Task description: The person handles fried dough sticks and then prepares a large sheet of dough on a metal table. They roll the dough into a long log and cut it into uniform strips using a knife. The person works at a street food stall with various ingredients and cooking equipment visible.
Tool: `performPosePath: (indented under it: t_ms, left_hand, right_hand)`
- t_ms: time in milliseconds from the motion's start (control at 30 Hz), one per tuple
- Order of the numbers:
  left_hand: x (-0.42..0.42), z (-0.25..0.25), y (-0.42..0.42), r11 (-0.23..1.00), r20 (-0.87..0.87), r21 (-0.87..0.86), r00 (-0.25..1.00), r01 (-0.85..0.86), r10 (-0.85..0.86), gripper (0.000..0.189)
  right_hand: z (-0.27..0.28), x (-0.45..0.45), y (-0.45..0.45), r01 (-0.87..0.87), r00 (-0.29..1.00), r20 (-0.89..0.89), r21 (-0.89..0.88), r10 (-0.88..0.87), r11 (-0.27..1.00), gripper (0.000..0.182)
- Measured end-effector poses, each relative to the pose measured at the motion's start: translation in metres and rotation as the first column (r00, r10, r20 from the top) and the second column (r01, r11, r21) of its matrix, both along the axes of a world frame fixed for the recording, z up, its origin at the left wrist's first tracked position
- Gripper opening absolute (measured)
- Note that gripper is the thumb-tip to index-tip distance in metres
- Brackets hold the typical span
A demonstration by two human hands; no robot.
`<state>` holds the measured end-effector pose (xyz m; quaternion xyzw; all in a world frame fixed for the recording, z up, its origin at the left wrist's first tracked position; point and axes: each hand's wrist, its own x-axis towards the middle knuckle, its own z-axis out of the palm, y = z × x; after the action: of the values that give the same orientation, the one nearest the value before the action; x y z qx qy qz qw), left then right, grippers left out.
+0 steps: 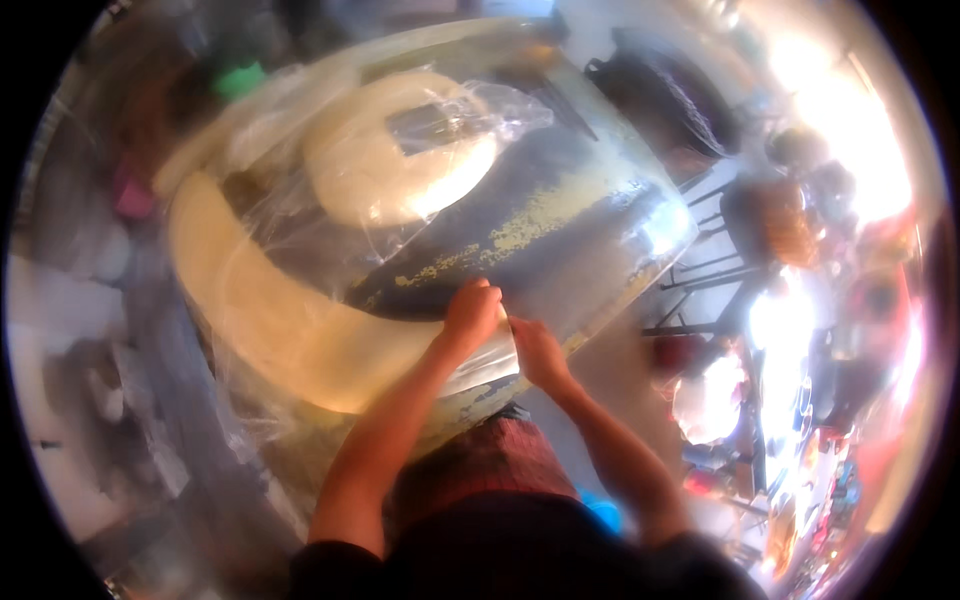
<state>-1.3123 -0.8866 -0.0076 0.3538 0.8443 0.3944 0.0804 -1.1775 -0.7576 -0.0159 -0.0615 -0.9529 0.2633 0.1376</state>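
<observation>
A long, curved, cream-coloured strip (300, 341), soft and dough-like, runs around the near left side of a worn table. My left hand (474, 311) is closed at the upper corner of the strip's right end. Just to the right, my right hand (538, 349) pinches at the same end, its fingertips partly hidden. Between and below the hands, that end looks pale and shiny. Behind it lies a large rounded cream mass (337, 157), partly under clear plastic film (517, 105). A dark rectangular patch (424, 127) shows at the mass; I cannot tell what it is.
The grey tabletop (570, 217) has flaky yellowish patches. More plastic film hangs at the near left edge. A dark bag-like object (660, 97) stands beyond the right corner. Metal-legged furniture and a brown round object (784, 225) are on the right, near bright lights.
</observation>
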Motion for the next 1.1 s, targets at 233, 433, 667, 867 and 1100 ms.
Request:
performPosePath:
  t_ms: [233,433,667,867,1100]
  left_hand:
    - [-0.010,-0.013,0.009,0.975,0.010,0.034,0.975,0.221,-0.221,0.011]
    - [-0.005,0.019,-0.015,0.952,0.474,0.217,0.830,0.214,-0.295,0.021]
    - [0.014,-0.006,-0.030,0.918,0.630,0.396,0.726,0.003,-0.274,0.019]
    - [0.076,0.024,-0.077,0.911,0.051,0.385,0.989,-0.146,0.137,0.026]
    - [0.198,0.062,-0.174,0.968,0.562,0.123,0.819,-0.221,0.116,0.024]
  right_hand:
    - [0.031,0.012,-0.014,0.214,0.954,0.282,-0.390,-0.105,0.896,0.022]
    - [0.010,0.019,-0.047,0.390,0.903,0.342,-0.395,-0.260,0.832,0.025]
    - [0.020,0.033,-0.076,0.364,0.931,0.070,-0.182,-0.357,0.913,0.019]
    - [0.009,-0.005,-0.073,0.325,0.935,0.178,-0.085,-0.307,0.942,0.027]
    - [0.027,0.008,-0.054,0.395,0.914,-0.066,-0.084,-0.401,0.915,0.011]
